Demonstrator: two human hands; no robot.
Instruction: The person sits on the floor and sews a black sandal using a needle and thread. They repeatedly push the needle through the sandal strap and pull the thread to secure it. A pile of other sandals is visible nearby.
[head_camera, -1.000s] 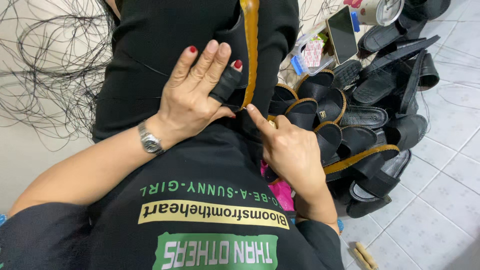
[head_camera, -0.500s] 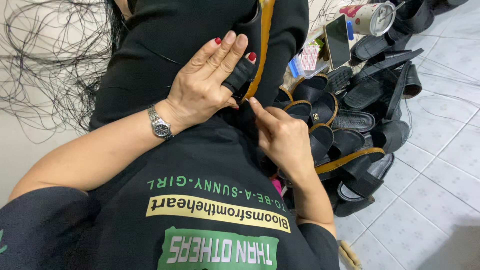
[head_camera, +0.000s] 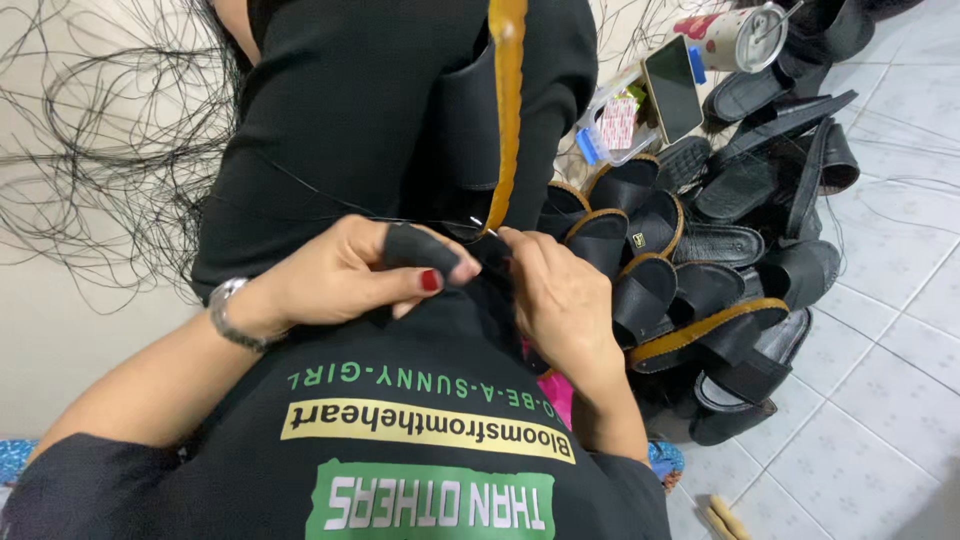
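On lap, hands (head_camera: 470, 270) pinching sandal (head_camera: 500, 130).

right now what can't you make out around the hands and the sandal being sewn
Head view:
- Needle: too small; its path hidden between the left hand and right hand.
- Sandal: top cut off by the frame edge, lower end covered by both hands.
- Pile of sandals: overlapping, count unclear.

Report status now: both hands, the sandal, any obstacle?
Left hand and right hand grip black sandal on lap. Needle at its tan edge. Nothing blocking.
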